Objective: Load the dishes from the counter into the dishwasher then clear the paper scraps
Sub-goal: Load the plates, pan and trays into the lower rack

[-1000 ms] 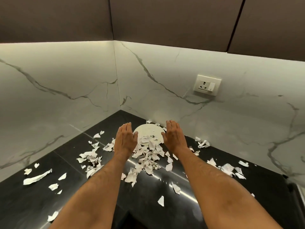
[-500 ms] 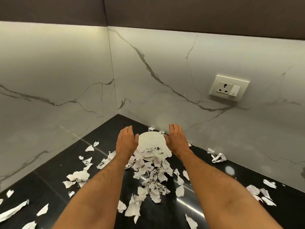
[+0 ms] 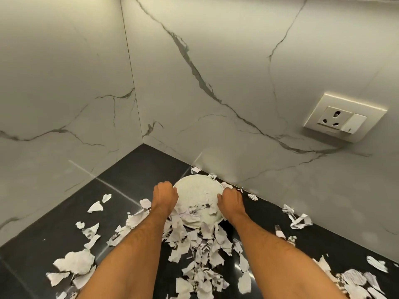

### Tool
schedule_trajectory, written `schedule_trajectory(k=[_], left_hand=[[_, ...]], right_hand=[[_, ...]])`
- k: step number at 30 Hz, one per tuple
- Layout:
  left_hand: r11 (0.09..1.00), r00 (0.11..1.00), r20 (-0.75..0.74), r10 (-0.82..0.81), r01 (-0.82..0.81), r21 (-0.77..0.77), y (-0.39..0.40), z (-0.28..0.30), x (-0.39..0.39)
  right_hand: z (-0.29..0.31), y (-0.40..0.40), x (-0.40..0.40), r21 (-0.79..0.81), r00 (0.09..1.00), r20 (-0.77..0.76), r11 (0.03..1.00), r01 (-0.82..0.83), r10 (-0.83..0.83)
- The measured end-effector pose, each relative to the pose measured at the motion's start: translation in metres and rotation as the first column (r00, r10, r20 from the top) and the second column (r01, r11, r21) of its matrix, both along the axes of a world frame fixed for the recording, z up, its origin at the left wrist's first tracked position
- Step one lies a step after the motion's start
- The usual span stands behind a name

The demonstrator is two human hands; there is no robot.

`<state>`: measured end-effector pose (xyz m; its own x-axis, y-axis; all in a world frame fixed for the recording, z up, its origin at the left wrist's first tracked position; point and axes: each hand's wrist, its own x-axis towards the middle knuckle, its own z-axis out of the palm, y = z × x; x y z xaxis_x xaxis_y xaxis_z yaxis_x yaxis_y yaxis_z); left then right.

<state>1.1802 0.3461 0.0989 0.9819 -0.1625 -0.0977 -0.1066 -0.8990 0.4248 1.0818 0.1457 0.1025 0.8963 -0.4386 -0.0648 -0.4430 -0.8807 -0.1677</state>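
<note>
Partly scrap-covered round white plate [image 3: 195,195]

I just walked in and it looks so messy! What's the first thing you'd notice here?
The torn paper scraps strewn all over the black counter, thickest in the middle between the two arms. Next, the round white plate near the corner by the marble wall, with the left hand and right hand taking a grip on its two sides. A pale wall socket sits up on the right.
</note>
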Motion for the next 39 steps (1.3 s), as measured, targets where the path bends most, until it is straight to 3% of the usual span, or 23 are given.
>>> schedule_trajectory(k=[4,9,13,18,23,28,39], left_hand=[[0.993,0.989,-0.11,0.098,-0.104,-0.053,-0.012,0.005,0.011],[0.927,0.93,-0.255,0.267,-0.32,-0.198,-0.013,0.002,0.015],[0.847,0.916,-0.263,0.303,-0.385,-0.367,-0.002,0.008,0.015],[0.74,0.956,-0.078,0.282,-0.269,-0.616,0.0,0.059,0.008],[0.719,0.958,0.139,0.249,-0.087,-0.69,0.005,0.11,-0.011],[0.706,0.946,0.221,0.239,-0.013,-0.708,0.009,0.141,-0.045],[0.695,0.949,0.246,0.198,0.041,-0.718,0.013,0.166,-0.113]], right_hand=[[-0.001,0.002,0.012,0.173,0.985,0.023,0.971,0.165,-0.171],[-0.002,-0.002,0.018,0.441,0.917,0.039,0.83,0.341,-0.397],[0.004,-0.007,0.02,0.499,0.897,0.154,0.816,0.291,-0.414],[0.04,-0.01,0.013,0.577,0.819,0.389,0.804,0.14,-0.422],[0.083,-0.005,-0.011,0.583,0.729,0.56,0.812,-0.01,-0.394],[0.111,0.005,-0.041,0.513,0.68,0.66,0.853,-0.097,-0.319],[0.137,0.004,-0.112,0.361,0.736,0.649,0.93,-0.071,-0.195]])
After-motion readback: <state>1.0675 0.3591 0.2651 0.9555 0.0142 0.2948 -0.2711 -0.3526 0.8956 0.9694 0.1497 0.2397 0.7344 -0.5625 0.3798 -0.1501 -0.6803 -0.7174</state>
